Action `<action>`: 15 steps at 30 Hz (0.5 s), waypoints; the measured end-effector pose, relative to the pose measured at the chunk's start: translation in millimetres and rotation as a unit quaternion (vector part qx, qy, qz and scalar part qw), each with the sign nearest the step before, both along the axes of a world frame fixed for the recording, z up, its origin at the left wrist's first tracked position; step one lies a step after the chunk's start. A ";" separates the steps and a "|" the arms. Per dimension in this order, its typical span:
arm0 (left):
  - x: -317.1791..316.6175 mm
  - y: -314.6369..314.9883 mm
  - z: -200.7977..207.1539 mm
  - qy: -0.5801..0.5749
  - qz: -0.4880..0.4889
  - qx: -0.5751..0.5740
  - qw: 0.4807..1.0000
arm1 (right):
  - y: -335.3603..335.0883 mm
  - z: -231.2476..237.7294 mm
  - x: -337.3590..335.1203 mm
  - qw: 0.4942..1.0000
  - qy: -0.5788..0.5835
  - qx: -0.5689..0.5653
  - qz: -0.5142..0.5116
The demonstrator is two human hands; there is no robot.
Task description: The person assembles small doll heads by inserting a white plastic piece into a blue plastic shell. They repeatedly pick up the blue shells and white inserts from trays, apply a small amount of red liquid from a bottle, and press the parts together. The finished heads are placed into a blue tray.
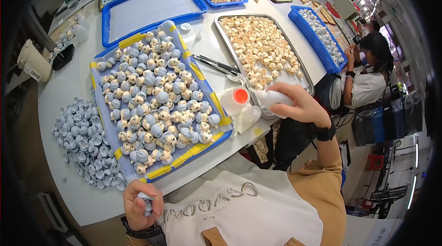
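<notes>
While the left hand, lower left of the frame, pinches a small blue-grey cap-shaped piece between thumb and fingers, the right hand, right of centre, curls round a white bottle — narrow end leftward, by the near corner of the metal tray. Step in hand: probably handling the bottle to wet the piece; contents unseen. Next move, I judge, calls for bringing tip and piece together, steadily. Doll heads fill the taped tray at centre left — loose caps heaped beside it.
</notes>
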State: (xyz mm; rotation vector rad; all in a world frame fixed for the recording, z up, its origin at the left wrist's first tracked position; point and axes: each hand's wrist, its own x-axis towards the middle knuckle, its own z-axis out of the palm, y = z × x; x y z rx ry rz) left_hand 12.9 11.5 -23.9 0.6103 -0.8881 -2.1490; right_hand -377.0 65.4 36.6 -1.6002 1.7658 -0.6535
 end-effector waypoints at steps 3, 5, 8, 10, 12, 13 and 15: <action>0.2 1.2 -0.7 0.002 0.011 0.004 1.000 | -2.1 0.7 4.6 0.999 0.027 -0.015 0.034; 0.0 1.9 -1.3 0.001 0.017 0.008 1.000 | -4.0 0.9 6.0 0.998 0.042 -0.026 0.049; 1.6 1.4 -0.9 -0.006 0.019 0.007 1.000 | -8.4 4.6 8.2 0.996 0.068 -0.025 0.060; 3.2 0.7 -2.7 -0.007 0.011 0.000 1.000 | -9.0 4.7 7.8 0.996 0.074 -0.026 0.051; 3.2 1.3 -3.6 0.001 0.014 0.006 1.000 | -10.8 12.1 8.5 0.995 0.083 0.029 0.042; 3.0 1.5 -3.6 0.005 0.016 0.009 1.000 | -11.8 15.2 8.8 0.994 0.087 0.056 0.037; 2.8 0.3 -0.9 0.001 0.010 0.021 1.000 | -13.3 16.7 8.2 0.994 0.087 0.046 0.043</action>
